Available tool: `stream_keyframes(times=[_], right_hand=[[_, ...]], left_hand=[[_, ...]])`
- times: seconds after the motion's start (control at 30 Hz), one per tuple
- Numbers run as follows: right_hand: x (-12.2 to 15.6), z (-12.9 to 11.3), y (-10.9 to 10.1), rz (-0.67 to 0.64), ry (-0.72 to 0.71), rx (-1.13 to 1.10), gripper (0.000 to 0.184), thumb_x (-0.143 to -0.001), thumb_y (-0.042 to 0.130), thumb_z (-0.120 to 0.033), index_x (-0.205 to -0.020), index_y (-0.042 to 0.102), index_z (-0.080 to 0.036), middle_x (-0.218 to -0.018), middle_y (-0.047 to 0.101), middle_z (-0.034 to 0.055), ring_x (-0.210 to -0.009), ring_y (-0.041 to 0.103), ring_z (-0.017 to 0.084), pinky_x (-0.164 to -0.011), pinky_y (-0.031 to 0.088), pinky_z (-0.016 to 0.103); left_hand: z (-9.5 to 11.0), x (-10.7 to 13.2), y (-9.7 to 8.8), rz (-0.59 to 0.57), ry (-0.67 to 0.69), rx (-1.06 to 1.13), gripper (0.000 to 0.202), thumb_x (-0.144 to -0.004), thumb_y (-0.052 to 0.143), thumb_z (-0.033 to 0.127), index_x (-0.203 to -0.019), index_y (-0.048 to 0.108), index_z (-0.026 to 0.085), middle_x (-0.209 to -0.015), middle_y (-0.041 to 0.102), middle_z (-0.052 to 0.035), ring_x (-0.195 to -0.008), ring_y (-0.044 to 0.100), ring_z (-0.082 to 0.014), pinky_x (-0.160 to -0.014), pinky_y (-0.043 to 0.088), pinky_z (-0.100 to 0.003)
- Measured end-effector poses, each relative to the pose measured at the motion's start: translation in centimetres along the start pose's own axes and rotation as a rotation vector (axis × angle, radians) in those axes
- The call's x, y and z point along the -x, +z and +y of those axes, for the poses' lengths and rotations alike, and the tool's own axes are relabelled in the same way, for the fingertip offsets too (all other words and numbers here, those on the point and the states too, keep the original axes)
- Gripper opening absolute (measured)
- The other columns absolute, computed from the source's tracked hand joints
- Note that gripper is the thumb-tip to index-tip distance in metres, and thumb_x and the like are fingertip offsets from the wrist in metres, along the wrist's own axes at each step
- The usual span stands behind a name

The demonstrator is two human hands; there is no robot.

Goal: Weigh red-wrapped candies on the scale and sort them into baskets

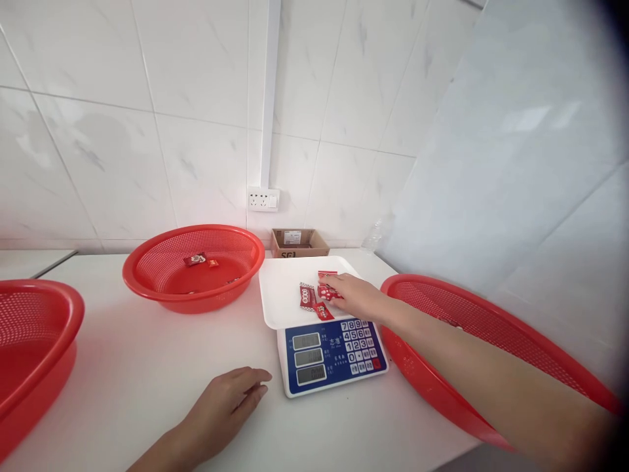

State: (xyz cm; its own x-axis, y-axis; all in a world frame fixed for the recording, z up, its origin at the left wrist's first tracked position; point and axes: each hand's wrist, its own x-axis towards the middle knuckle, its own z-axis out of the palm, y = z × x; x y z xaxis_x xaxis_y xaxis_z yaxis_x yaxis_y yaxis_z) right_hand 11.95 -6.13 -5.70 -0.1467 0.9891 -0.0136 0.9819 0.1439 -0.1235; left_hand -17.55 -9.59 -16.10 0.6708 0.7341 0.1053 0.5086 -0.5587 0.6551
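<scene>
My right hand point(351, 294) reaches over the white weighing tray point(282, 288) of a digital scale, its fingers closed on a small red packet point(329, 293). Beside it on the tray lie a red packet with a patterned edge point(307, 297) and a smaller red packet point(323, 311). The scale's blue panel point(337, 351) has three displays on the left and a keypad on the right. To the left of the scale, my left hand point(228, 403) rests low over the white table, thumb and fingers slightly apart, with nothing in it.
A red mesh basket point(194, 229) with a few packets stands behind on the left. Another red basket point(44, 288) is at the left edge, and a third point(417, 360) lies under my right forearm. A cardboard box point(301, 251) sits near the wall, below a power socket point(263, 198).
</scene>
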Motion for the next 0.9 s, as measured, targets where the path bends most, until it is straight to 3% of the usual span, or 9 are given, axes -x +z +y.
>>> stream_keyframes(times=[0.1, 0.2, 0.4, 0.5, 0.6, 0.77, 0.9], right_hand=[[0.0, 0.6, -0.2, 0.036, -0.023, -0.097, 0.05, -0.082, 0.05, -0.03, -0.131, 0.042, -0.022, -0.136, 0.044, 0.0073, -0.12, 0.043, 0.023, -0.095, 0.036, 0.034], [0.3, 1.4, -0.7, 0.095, -0.013, -0.109, 0.044, -0.083, 0.047, -0.031, -0.127, 0.047, -0.026, -0.132, 0.049, 0.0036, -0.117, 0.046, 0.023, -0.093, 0.039, 0.035], [1.8, 4.6, -1.7, 0.227, 0.152, -0.099, 0.038, -0.081, 0.048, -0.027, -0.118, 0.053, -0.022, -0.122, 0.057, 0.0055, -0.107, 0.054, 0.022, -0.086, 0.045, 0.033], [4.3, 5.0, -2.2, 0.252, 0.235, -0.13, 0.036, -0.081, 0.048, -0.029, -0.117, 0.053, -0.023, -0.12, 0.059, 0.0049, -0.104, 0.056, 0.023, -0.085, 0.046, 0.034], [8.3, 3.7, -2.0, 0.331, 0.297, -0.161, 0.035, -0.083, 0.046, -0.035, -0.115, 0.053, -0.026, -0.119, 0.06, 0.0032, -0.104, 0.057, 0.024, -0.085, 0.047, 0.037], [14.9, 0.5, 1.2, 0.489, 0.333, -0.206, 0.025, -0.083, 0.043, -0.042, -0.103, 0.056, -0.035, -0.107, 0.065, 0.0009, -0.099, 0.06, 0.026, -0.077, 0.052, 0.038], [17.7, 0.8, 3.4, 0.558, 0.453, -0.236, 0.025, -0.082, 0.045, -0.045, -0.1, 0.058, -0.035, -0.105, 0.066, 0.0015, -0.103, 0.059, 0.027, -0.081, 0.051, 0.04]], left_hand=[[0.0, 0.0, 0.0, -0.001, 0.006, 0.004, 0.028, -0.088, 0.036, 0.033, -0.103, 0.059, 0.028, -0.092, 0.066, 0.0004, -0.082, 0.062, -0.0148, -0.073, 0.048, -0.023], [-0.1, 0.0, 0.1, -0.008, 0.007, 0.004, 0.027, -0.088, 0.037, 0.033, -0.103, 0.059, 0.028, -0.092, 0.066, 0.0011, -0.082, 0.062, -0.0144, -0.072, 0.048, -0.022], [-0.3, 0.0, 0.2, -0.007, 0.007, 0.022, 0.028, -0.088, 0.036, 0.035, -0.103, 0.059, 0.029, -0.092, 0.067, 0.0006, -0.083, 0.062, -0.0153, -0.072, 0.048, -0.023], [-0.4, 0.0, 0.2, -0.017, -0.002, 0.01, 0.029, -0.089, 0.036, 0.034, -0.105, 0.059, 0.028, -0.095, 0.066, 0.0005, -0.085, 0.062, -0.0151, -0.074, 0.048, -0.023], [-0.4, 0.0, 0.2, -0.017, -0.003, 0.002, 0.03, -0.089, 0.035, 0.035, -0.106, 0.058, 0.027, -0.097, 0.066, 0.0001, -0.087, 0.061, -0.0155, -0.077, 0.048, -0.024], [-0.3, -0.2, 0.2, -0.019, -0.013, 0.009, 0.031, -0.089, 0.034, 0.036, -0.106, 0.059, 0.026, -0.095, 0.066, 0.0, -0.086, 0.061, -0.0153, -0.076, 0.048, -0.026], [-0.2, -0.2, 0.3, 0.004, -0.043, 0.005, 0.03, -0.089, 0.035, 0.036, -0.105, 0.059, 0.026, -0.095, 0.066, 0.0009, -0.085, 0.061, -0.0139, -0.075, 0.049, -0.024]])
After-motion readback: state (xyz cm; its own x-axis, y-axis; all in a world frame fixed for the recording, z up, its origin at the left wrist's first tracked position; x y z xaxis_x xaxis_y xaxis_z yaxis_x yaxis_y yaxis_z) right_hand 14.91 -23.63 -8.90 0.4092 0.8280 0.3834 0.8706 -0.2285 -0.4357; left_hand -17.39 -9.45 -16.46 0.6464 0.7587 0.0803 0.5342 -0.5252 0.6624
